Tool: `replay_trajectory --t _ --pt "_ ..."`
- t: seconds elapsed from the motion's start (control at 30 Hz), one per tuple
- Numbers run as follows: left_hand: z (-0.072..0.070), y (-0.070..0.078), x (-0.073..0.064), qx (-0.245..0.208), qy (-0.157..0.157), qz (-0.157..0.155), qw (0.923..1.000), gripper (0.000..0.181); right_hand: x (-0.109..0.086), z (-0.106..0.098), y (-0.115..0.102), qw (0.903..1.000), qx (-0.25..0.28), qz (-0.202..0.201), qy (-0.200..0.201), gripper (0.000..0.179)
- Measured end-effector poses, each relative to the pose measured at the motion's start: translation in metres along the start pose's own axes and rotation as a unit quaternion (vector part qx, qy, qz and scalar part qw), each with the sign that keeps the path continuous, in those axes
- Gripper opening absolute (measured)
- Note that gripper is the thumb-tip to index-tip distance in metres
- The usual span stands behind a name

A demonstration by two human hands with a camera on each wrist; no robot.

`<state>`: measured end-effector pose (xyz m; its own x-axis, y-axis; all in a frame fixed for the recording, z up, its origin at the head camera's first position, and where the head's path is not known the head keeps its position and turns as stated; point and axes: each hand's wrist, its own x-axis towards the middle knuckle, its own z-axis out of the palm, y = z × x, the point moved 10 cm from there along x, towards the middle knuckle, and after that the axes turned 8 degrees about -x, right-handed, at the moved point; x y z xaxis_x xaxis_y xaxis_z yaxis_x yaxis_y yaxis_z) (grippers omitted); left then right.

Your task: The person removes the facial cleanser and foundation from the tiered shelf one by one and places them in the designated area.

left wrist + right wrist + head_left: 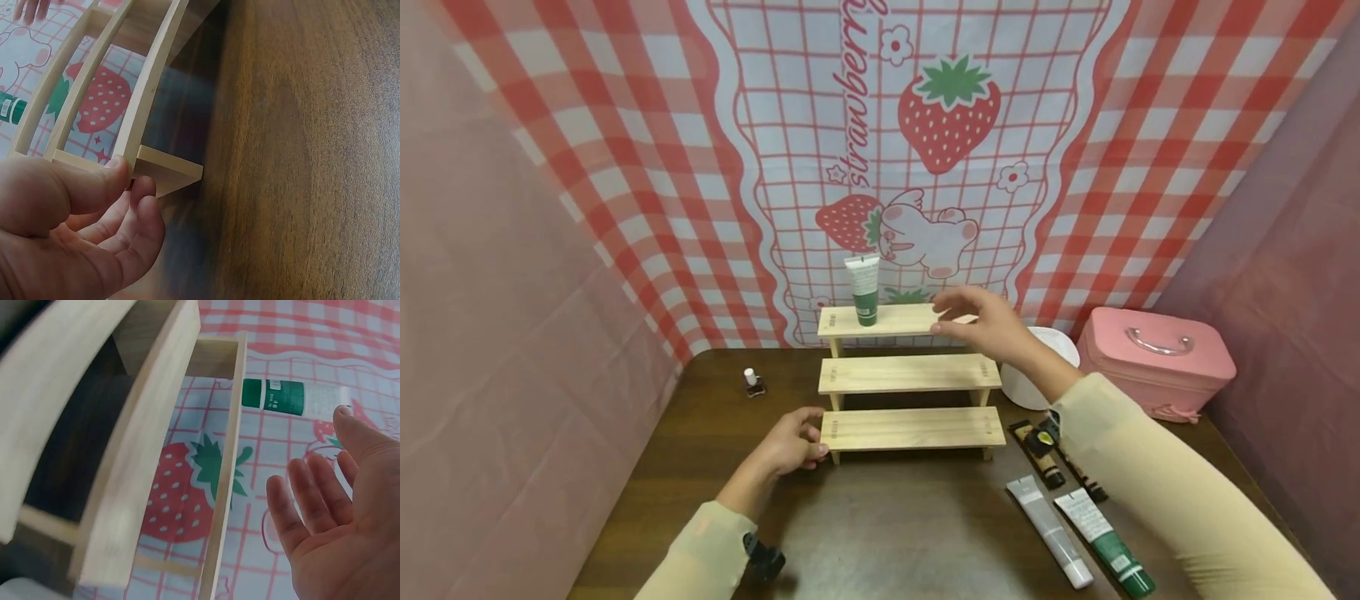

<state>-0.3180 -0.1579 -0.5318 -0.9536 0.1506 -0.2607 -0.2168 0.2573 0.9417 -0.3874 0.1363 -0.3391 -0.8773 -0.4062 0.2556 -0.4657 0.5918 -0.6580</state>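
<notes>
A three-step wooden display stand (pixel 912 427) stands on the table against the printed cloth. My left hand (pixel 793 442) pinches the left end of its lowest step; in the left wrist view the thumb (pixel 103 181) lies on the step's edge, with fingers curled below. On the top step, toward its left, a green and white tube (pixel 866 292) stands upright on its cap. My right hand (pixel 981 318) hovers by the right part of the top step. Its fingers (pixel 312 494) are loosely spread and hold nothing, apart from the tube.
Right of the stand lie a grey tube (pixel 1049 531), a green and white tube (pixel 1105 542) and two dark-capped tubes, partly behind my sleeve. A pink case (pixel 1157 358) and a white round object (pixel 1026 387) stand behind. A small nail polish bottle (pixel 754 382) sits left.
</notes>
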Motion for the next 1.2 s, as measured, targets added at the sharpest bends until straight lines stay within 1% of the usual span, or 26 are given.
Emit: replay_trajectory --t 0.13,0.2,0.37,0.57,0.63,0.77,1.03,1.2 --pt "0.0 0.002 0.002 0.0 -0.001 0.004 1.0 0.066 0.031 0.015 -0.006 0.9998 0.01 0.015 0.002 0.051" --pt "0.0 0.003 0.002 -0.001 0.0 0.004 1.0 0.066 0.044 0.022 -0.009 0.9997 0.02 0.016 0.007 0.055" --pt "-0.002 0.004 0.0 0.0 0.002 0.001 1.0 0.065 0.064 0.042 -0.015 0.9987 0.048 0.018 0.009 0.064" --pt "-0.002 0.004 0.001 -0.002 0.002 0.002 1.0 0.065 0.073 0.059 -0.019 0.9966 0.076 0.033 0.001 0.068" --pt "-0.002 0.003 0.001 -0.002 0.003 0.003 1.0 0.065 0.075 0.062 -0.021 0.9954 0.09 0.034 0.004 0.068" --pt "-0.002 0.002 0.002 -0.004 0.004 0.005 1.0 0.065 0.08 0.064 -0.022 0.9943 0.1 0.033 0.015 0.067" --pt "-0.002 0.001 0.001 0.004 0.003 -0.002 1.0 0.063 0.086 0.068 -0.02 0.9936 0.094 0.051 0.036 0.058" --pt "-0.001 0.001 -0.001 0.005 0.003 -0.003 1.0 0.063 0.085 0.07 -0.018 0.9934 0.085 0.068 0.037 0.054"
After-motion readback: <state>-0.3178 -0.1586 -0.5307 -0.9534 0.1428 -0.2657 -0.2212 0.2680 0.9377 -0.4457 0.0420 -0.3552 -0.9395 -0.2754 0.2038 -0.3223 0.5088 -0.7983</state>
